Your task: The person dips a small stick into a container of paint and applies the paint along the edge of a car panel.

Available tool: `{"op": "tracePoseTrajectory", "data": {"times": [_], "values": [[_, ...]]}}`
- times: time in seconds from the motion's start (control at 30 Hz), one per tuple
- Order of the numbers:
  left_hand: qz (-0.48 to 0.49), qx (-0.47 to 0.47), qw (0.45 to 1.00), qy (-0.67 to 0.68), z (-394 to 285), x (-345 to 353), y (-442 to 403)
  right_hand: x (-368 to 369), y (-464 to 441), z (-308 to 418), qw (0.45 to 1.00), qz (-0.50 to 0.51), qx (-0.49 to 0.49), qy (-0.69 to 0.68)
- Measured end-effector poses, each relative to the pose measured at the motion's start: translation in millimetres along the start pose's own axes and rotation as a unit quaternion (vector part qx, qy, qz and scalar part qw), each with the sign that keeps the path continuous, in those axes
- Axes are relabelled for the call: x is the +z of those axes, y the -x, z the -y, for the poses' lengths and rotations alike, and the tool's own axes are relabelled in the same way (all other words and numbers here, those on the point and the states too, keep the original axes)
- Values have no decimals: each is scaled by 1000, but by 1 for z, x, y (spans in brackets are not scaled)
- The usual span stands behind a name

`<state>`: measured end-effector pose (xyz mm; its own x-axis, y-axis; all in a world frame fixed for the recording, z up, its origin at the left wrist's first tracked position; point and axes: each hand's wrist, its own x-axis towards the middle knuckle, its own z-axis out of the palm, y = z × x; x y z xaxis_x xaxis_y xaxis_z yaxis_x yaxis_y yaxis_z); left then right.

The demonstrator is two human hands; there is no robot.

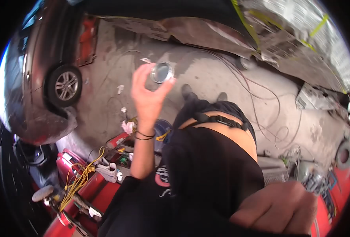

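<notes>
My left hand is stretched out over the floor, with dark bands around its wrist. Its thumb and fingers close around the sides of a small round clear cup. Looking into the cup from above, I see a greyish bottom or contents; which of these, I cannot tell. My right hand is large and close to the camera at the lower right, its back turned up. The fingers there are bent and pressed together, their tips out of sight, so anything in them is hidden.
A dark car with a silver wheel stands on the left. Paper-and-tape masking covers bodywork at the upper right. Hoses loop over the concrete floor. Yellow cable and a red case are at lower left.
</notes>
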<state>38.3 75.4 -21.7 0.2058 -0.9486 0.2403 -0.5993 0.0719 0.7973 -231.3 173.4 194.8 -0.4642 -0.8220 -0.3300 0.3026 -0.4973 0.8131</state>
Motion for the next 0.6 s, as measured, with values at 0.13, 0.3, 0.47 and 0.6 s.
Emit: {"op": "tracePoseTrajectory", "data": {"times": [0.13, 0.3, 0.47, 0.6], "values": [[27, -31, 999, -6, -7, 9, 4, -6, -25, -16, 995, 61, 84, -4], [34, -38, 999, -4, 2, 11, 9, -11, -16, -20, 986, 143, 84, 13], [18, -56, 998, -14, 1, -4, 4, -31, -5, -26, 991, 107, 78, -2], [7, -67, 998, -20, 0, -5, 3, -31, -4, -30, 989, 115, 87, 31]]}}
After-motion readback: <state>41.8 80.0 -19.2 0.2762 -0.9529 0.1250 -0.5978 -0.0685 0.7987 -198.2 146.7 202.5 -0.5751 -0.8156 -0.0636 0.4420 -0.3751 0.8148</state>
